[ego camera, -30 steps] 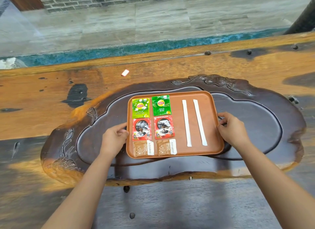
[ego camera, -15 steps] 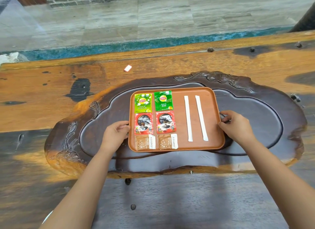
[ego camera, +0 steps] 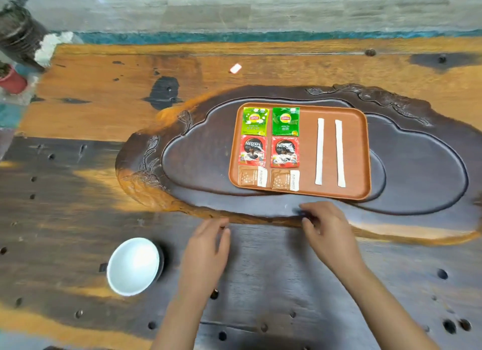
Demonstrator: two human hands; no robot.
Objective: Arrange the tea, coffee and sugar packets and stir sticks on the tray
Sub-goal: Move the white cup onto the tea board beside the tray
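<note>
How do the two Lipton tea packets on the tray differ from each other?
The left Lipton packet is a lighter, yellow-lime green with a pale floral print; the right Lipton packet is a deeper, plainer green. The left one sits nearest the tray's left rim, while the right one lies towards the stir sticks. Both are square, lie flat in the far row and carry the same logo.

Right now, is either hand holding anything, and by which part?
Nothing is held: the left hand and right hand are off the brown rectangular tray.
</note>
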